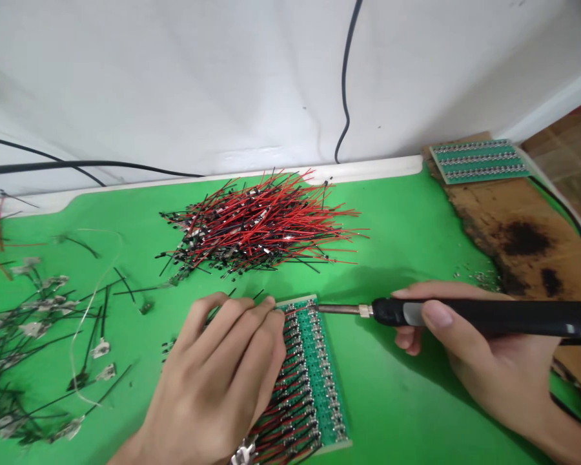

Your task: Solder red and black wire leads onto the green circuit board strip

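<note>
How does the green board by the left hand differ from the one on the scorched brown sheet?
The near board has red and black wires running to it; the far board shows none. The near board's metal rows run up the picture; the far board's run across it. Both are green with silvery rows.

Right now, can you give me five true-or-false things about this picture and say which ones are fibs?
1. The right hand is holding a soldering iron. True.
2. The big wire pile has only blue wires. False: it has red and black ones.
3. The left hand is on top of that pile. False: it is at the green circuit board.
4. The brown slab on the right has dark marks on it. True.
5. The work surface is yellow. False: it is bright green.
</note>
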Motion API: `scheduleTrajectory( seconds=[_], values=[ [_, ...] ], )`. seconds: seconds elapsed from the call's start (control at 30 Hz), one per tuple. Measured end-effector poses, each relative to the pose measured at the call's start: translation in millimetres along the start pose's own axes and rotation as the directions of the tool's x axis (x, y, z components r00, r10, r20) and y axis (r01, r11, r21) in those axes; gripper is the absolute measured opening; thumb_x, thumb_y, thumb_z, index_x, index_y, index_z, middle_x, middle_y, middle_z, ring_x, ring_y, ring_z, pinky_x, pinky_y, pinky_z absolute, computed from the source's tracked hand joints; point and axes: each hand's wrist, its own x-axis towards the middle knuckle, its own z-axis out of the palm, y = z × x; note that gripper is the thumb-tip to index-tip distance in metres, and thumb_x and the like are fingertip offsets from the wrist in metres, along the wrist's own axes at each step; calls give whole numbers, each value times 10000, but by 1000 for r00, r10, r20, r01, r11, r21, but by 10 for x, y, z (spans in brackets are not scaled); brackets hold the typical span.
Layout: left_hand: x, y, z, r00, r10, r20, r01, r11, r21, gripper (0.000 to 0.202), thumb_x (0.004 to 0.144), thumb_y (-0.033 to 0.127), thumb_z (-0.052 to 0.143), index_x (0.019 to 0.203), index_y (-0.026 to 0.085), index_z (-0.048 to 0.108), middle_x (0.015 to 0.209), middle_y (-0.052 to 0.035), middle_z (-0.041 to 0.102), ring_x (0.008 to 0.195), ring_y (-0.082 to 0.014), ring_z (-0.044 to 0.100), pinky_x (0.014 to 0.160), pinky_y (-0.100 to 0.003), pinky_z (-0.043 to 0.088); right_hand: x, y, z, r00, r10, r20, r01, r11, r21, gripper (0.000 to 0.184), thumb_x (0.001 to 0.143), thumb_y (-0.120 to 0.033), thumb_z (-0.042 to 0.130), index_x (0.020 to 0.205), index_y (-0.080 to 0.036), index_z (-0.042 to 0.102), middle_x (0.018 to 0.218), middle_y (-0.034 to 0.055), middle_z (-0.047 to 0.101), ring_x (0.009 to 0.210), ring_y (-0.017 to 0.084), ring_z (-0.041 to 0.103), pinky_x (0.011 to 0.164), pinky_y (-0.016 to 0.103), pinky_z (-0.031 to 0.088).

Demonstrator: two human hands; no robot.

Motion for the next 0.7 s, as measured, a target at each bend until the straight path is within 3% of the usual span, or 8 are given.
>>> scheduleTrajectory(
  seconds=[0.17,0.4,0.7],
  values=[
    [0,11,-22,1000,3,10,-3,1000,-2,122,994,34,728,1107,77,728,1100,-107,824,981,-250,715,917,-461,518,6,2,3,1000,3,-8,-3,1000,0,304,935,-582,883,957,-279,905,651,42,766,517,191,702,486,304,646],
    [2,14,-13,1000,-4,-8,4,1000,-14,134,985,26,742,1109,76,728,1089,-108,822,973,-243,711,909,-451,519,-10,-13,19,1000,22,-21,-22,1000,2,262,933,-599,880,953,-340,910,647,12,771,522,158,704,504,254,635],
    [-13,16,-9,1000,-12,-5,11,1000,-20,143,994,29,736,1127,83,725,1110,-108,825,974,-238,703,918,-452,514,-6,8,2,1000,1,-8,-1,1000,12,268,957,-572,865,969,-308,909,655,16,776,518,164,708,495,266,640]
  ],
)
